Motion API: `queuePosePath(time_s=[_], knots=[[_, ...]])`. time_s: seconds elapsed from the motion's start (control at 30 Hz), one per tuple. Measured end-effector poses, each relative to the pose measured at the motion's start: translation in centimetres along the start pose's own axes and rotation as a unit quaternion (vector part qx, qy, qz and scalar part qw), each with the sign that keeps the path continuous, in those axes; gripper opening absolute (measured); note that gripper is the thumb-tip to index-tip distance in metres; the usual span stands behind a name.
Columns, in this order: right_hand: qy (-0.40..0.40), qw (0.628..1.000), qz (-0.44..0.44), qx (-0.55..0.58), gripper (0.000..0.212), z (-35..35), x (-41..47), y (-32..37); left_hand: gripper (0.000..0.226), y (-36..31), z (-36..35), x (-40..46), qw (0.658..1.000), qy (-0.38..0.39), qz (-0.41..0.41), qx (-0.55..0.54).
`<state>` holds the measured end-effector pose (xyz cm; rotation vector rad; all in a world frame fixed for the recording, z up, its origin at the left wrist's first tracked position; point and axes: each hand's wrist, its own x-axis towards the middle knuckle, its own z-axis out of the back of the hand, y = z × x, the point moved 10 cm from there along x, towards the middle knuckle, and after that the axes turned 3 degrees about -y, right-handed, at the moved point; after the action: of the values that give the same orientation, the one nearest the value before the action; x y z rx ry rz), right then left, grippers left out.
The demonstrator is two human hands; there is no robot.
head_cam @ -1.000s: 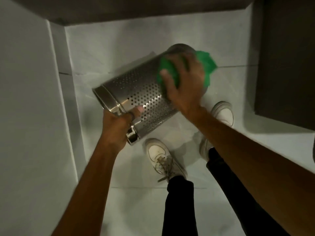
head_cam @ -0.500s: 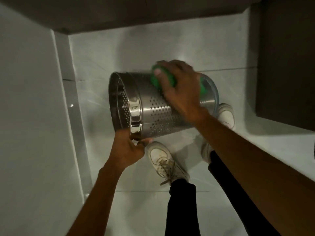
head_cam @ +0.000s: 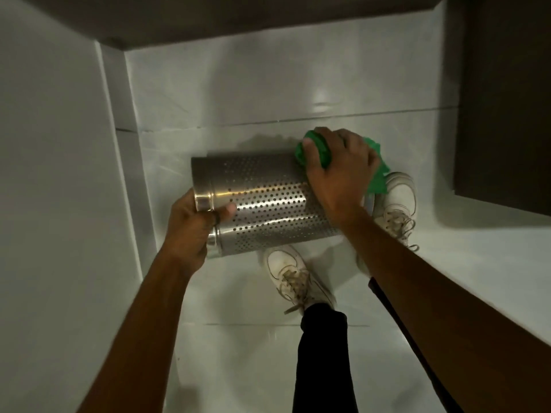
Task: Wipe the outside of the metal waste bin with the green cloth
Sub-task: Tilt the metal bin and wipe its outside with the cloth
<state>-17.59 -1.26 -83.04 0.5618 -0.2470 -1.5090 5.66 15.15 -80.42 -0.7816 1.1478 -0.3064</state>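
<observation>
Wall [head_cam: 53,174]: pale and plain, it ran down the left side and met the floor [head_cam: 238,99] at a corner.
Left hand [head_cam: 190,231]: it was closed around the plain rim band at the left end of the metal waste bin [head_cam: 268,204], thumb lying across the band.
Metal waste bin: it was held on its side above the floor, long axis running left to right, its perforated wall facing up.
Left shoe [head_cam: 290,272]: white and laced, it stood on the floor just below the bin.
Right hand [head_cam: 337,171]: it was pressed onto the bin's right end, fingers curled over the green cloth [head_cam: 316,152].
Green cloth: bunched under that hand against the metal, it had loose folds sticking out to the right.
Right shoe [head_cam: 398,201]: partly hidden behind the cloth and the right wrist.
Dark panel [head_cam: 507,99]: it filled the far right edge, well apart from the bin.
</observation>
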Motion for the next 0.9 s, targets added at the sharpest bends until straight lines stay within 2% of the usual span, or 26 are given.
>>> queuePosePath(time_s=[0.07,0.17,0.27,0.33,0.4,0.43,0.5,0.57,0.6,0.67,0.77,0.83,0.9], knots=[[0.027,0.997,0.045,0.049,0.043,-0.1,0.6,3.9,0.037,-1.6,-1.1,-0.2,0.998,0.009,-0.051,0.022],[0.018,0.967,0.221,0.127,0.052,1.1,-0.6,12.5,0.035,-2.0,-2.8,-0.9,0.989,0.002,-0.113,0.094],[0.01,0.922,0.371,0.113,0.063,0.9,-4.5,17.1,0.036,-2.0,-2.7,-1.4,0.968,-0.08,-0.178,0.16],[0.003,0.903,0.419,0.097,0.06,0.7,-5.8,16.3,0.027,-1.9,-2.2,-1.8,0.942,-0.142,-0.222,0.207],[0.005,0.912,0.403,0.071,0.058,0.4,-5.1,13.0,0.018,-0.9,-1.8,-2.2,0.929,-0.169,-0.223,0.242],[0.0,0.932,0.357,0.058,0.057,0.3,-3.9,10.5,0.018,-0.2,-1.5,-2.0,0.935,-0.168,-0.202,0.237],[-0.043,0.977,0.205,0.035,0.054,1.0,-0.9,3.9,0.021,0.7,-0.6,-1.6,0.941,-0.166,-0.171,0.238],[-0.082,0.994,0.073,0.021,0.052,2.2,1.3,-1.7,0.026,1.1,-0.4,-0.8,0.954,-0.111,-0.139,0.24],[-0.091,0.995,0.044,0.027,0.052,2.6,1.9,-3.1,0.031,1.0,-0.9,-0.5,0.967,-0.061,-0.119,0.217],[-0.087,0.995,0.038,0.039,0.053,2.7,2.4,-2.9,0.038,0.2,-2.0,0.1,0.989,0.01,-0.072,0.13],[-0.017,0.995,0.097,0.017,0.063,1.4,1.1,2.0,0.039,-1.3,-2.4,0.9,0.996,-0.035,-0.047,0.067],[0.039,0.987,0.15,0.033,0.074,0.6,-0.5,7.1,0.041,-2.4,-2.9,0.4,0.993,-0.058,-0.062,0.087],[0.058,0.974,0.212,0.054,0.076,0.6,-2.0,12.5,0.035,-3.0,-3.6,-0.3,0.987,-0.071,-0.076,0.12]])
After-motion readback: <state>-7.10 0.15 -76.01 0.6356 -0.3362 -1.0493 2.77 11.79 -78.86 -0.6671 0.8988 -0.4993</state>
